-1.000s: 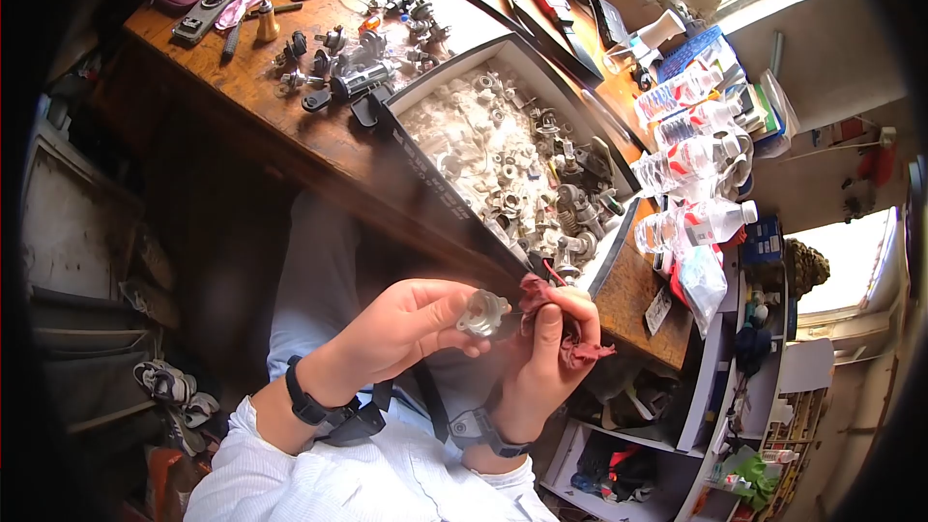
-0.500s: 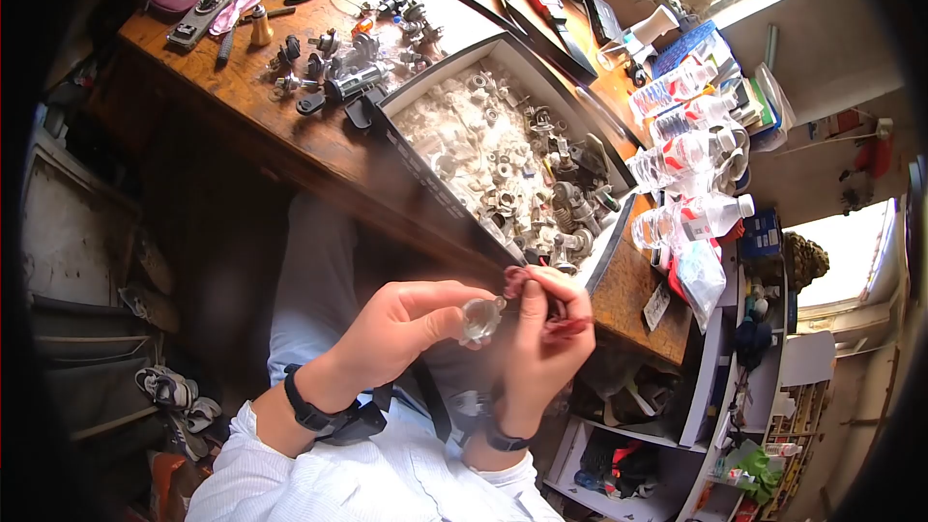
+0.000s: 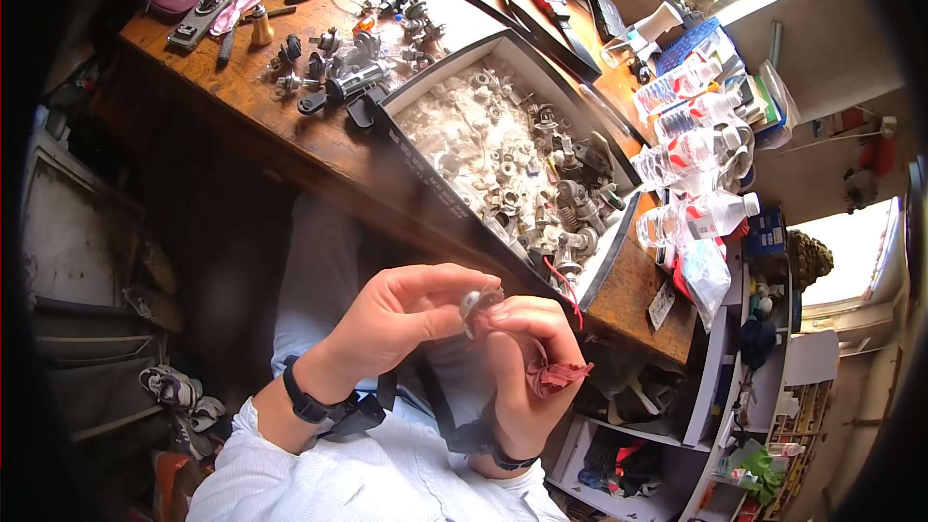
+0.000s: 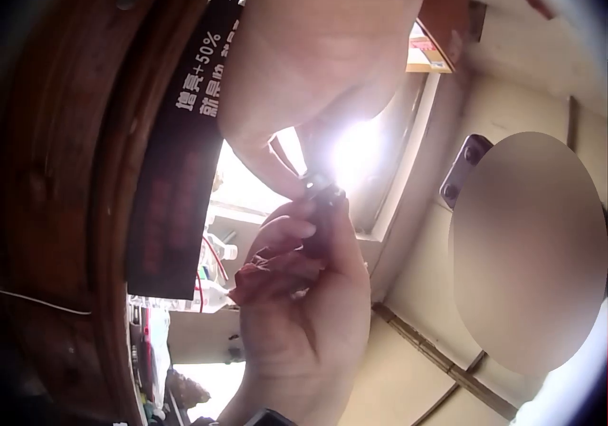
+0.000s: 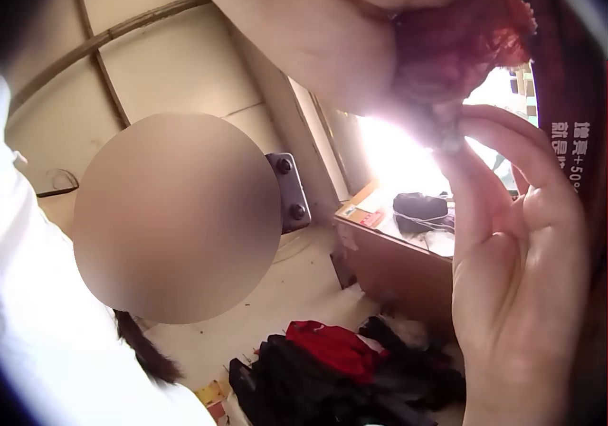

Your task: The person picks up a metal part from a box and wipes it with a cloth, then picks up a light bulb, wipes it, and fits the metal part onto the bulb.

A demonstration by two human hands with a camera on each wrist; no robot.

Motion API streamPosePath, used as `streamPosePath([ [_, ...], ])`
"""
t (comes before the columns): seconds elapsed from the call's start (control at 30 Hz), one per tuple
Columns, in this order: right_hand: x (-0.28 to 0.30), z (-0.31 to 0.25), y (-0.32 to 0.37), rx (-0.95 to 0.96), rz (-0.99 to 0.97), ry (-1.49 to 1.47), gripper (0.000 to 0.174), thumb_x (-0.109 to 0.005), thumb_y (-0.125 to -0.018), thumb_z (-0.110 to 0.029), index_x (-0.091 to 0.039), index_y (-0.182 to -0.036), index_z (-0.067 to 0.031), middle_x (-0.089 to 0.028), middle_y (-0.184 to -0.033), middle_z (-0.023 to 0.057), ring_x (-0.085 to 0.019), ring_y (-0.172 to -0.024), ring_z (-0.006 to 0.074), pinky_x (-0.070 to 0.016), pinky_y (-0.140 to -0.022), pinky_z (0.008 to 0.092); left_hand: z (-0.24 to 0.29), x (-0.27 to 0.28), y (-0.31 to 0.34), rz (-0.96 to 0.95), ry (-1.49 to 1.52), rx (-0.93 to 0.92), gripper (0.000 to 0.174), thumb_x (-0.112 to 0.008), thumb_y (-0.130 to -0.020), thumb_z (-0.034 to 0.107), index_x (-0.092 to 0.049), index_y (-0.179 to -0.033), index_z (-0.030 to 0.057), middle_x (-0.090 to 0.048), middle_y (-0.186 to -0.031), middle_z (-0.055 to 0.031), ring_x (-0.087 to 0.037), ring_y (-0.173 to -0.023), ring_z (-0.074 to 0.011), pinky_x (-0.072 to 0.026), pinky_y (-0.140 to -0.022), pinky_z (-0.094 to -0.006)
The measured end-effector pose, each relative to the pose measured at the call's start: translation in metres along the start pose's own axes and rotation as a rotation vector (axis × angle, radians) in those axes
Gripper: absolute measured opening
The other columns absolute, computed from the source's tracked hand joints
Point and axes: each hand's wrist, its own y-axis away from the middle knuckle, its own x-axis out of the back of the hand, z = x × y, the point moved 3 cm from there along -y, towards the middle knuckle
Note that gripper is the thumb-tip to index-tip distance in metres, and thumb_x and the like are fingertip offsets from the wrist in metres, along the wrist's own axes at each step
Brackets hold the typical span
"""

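Cloth (image 3: 558,380), reddish and bunched, is gripped in the curled fingers of the right hand (image 3: 512,382), with a loose end left sticking out beyond them. A small clear piece (image 3: 471,307), round and rimmed, is pinched between the thumb and fingers of the left hand (image 3: 382,321). It is held above the lap, just off the near corner of the box (image 3: 420,164), and its far side is met by the right hand's fingertips. Whether it is also pinched by them cannot be told, since much of it is hidden by fingers and bright glare in both wrist views.

The piece may be judged light and stiff, easily borne by two fingertips. If it is made of glass or thin plastic, as its shine suggests, it would be slippery when smooth and could be chipped by a hard squeeze or a fall; the material cannot be confirmed. It is best taken by opposite sides of the rim, with gentle pressure, so that its face is left free. The cloth can be expected to be soft, limp and nearly weightless; it is best bunched close to the fingertips, where it can be pressed evenly. Many small parts are held in the box on the wooden tabletop (image 3: 208,75), and a red wire (image 3: 566,290) is draped over its near end.
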Motion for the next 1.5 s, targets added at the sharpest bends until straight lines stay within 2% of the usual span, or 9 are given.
streamPosePath([
  [0.1,-0.001,-0.002,-0.002,0.025,-0.020,0.036,0.014,-0.069,-0.083,0.002,-0.065,-0.097,0.0007,-0.058,-0.102,0.0113,-0.060,-0.089,0.0173,-0.0493,-0.080,0.0269,0.001,0.001,-0.001,-0.004,-0.054,-0.023,0.037,-0.067,-0.088,0.004,-0.059,-0.123,-0.0044,-0.062,-0.117,-0.0112,-0.061,-0.105,-0.0166,-0.0500,-0.091,-0.0302],
  [0.17,-0.002,-0.006,-0.003,0.183,-0.022,0.327,0.014,-0.071,-0.083,-0.002,-0.066,-0.096,-0.0013,-0.055,-0.101,0.0101,-0.059,-0.087,0.0173,-0.0486,-0.076,0.0265,0.003,0.001,-0.001,-0.024,-0.102,-0.038,0.034,-0.063,-0.090,0.001,-0.060,-0.123,-0.0029,-0.062,-0.115,-0.0078,-0.059,-0.105,-0.0143,-0.0480,-0.092,-0.0290],
  [0.37,0.000,-0.006,-0.004,0.100,-0.136,0.296,0.017,-0.073,-0.080,-0.002,-0.067,-0.096,-0.0022,-0.056,-0.101,0.0104,-0.059,-0.086,0.0177,-0.0485,-0.074,0.0264,0.007,-0.002,-0.001,0.055,-0.166,-0.118,0.031,-0.069,-0.085,0.002,-0.064,-0.115,-0.0047,-0.061,-0.112,-0.0115,-0.060,-0.095,-0.0122,-0.0483,-0.081,-0.0225],
  [0.67,0.003,-0.010,-0.010,0.188,-0.248,0.350,0.030,-0.074,-0.072,0.009,-0.071,-0.098,-0.0049,-0.059,-0.096,0.0084,-0.062,-0.082,0.0188,-0.0511,-0.070,0.0281,0.005,0.002,0.003,0.031,-0.236,-0.082,0.036,-0.070,-0.089,0.019,-0.064,-0.115,-0.0055,-0.060,-0.100,-0.0060,-0.058,-0.090,-0.0097,-0.0467,-0.078,-0.0209],
  [0.87,0.001,-0.010,-0.006,0.221,-0.212,0.485,0.031,-0.073,-0.073,0.011,-0.071,-0.099,-0.0049,-0.057,-0.093,0.0069,-0.060,-0.079,0.0156,-0.0496,-0.065,0.0247,0.005,0.001,0.002,0.035,-0.209,-0.039,0.041,-0.070,-0.088,0.023,-0.062,-0.116,-0.0062,-0.060,-0.102,-0.0071,-0.059,-0.095,-0.0121,-0.0480,-0.082,-0.0235],
  [0.97,0.008,-0.016,-0.002,0.275,-0.107,0.529,0.022,-0.067,-0.079,0.011,-0.070,-0.095,-0.0042,-0.055,-0.096,0.0066,-0.052,-0.064,0.0083,-0.0418,-0.054,0.0198,0.006,-0.002,0.002,0.019,-0.170,-0.039,0.042,-0.071,-0.087,0.023,-0.061,-0.115,-0.0065,-0.060,-0.106,-0.0101,-0.059,-0.098,-0.0146,-0.0490,-0.084,-0.0265],
  [1.07,0.016,-0.011,0.003,0.115,0.154,0.158,0.012,-0.066,-0.083,0.003,-0.065,-0.094,-0.0013,-0.053,-0.098,0.0090,-0.051,-0.062,0.0066,-0.0402,-0.050,0.0181,0.007,-0.002,0.000,0.009,-0.088,-0.084,0.040,-0.072,-0.086,0.021,-0.061,-0.114,-0.0067,-0.060,-0.109,-0.0133,-0.060,-0.099,-0.0180,-0.0495,-0.086,-0.0294],
  [1.23,0.002,-0.008,0.008,0.071,0.056,-0.007,0.018,-0.068,-0.082,0.002,-0.061,-0.099,0.0012,-0.054,-0.099,0.0119,-0.057,-0.080,0.0149,-0.0495,-0.075,0.0249,0.004,-0.004,-0.002,0.004,-0.062,-0.156,0.036,-0.072,-0.086,0.016,-0.062,-0.113,-0.0059,-0.060,-0.109,-0.0156,-0.061,-0.100,-0.0210,-0.0501,-0.087,-0.0318],
  [1.5,-0.001,0.007,0.008,0.233,0.110,0.358,0.018,-0.067,-0.077,0.005,-0.061,-0.094,-0.0010,-0.056,-0.094,0.0106,-0.056,-0.075,0.0126,-0.0459,-0.065,0.0227,0.006,-0.005,0.000,0.024,-0.193,-0.186,0.035,-0.074,-0.084,0.012,-0.065,-0.114,-0.0043,-0.061,-0.109,-0.0126,-0.060,-0.095,-0.0141,-0.0471,-0.079,-0.0232],
])
